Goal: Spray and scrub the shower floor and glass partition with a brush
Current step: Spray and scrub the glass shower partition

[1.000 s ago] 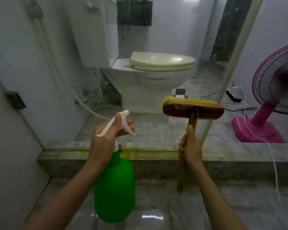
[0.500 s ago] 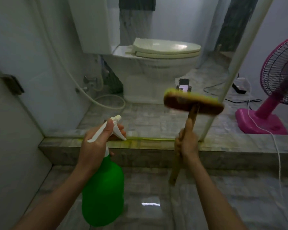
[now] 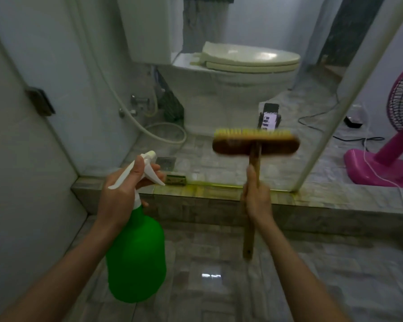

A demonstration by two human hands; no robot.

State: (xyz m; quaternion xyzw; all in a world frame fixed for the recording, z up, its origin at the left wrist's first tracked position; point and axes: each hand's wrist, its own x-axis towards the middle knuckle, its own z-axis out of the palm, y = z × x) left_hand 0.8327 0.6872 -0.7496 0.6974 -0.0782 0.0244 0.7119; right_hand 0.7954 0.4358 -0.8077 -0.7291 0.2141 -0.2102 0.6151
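Tiled floor [image 3: 219, 169] (glossy) with toilet [image 3: 230, 89], pink fan [image 3: 379, 169], hose [image 3: 168, 135], phone [image 3: 269, 117]

Person, visible parts: two hands and two forearms only. The left hand [image 3: 123, 196] is bare, with the thumb in full view. The right hand [image 3: 257, 201] is bare and shows its back, knuckles and thumb. The left forearm [image 3: 63, 270] and right forearm [image 3: 296, 263] are slender and uncovered along their whole visible length, as are both wrists. Nail detail is too blurred to report.

The head of the brush [image 3: 256, 146], tilted a moment ago, is now level and blurred; the floor drain [image 3: 165, 162] has come into view.
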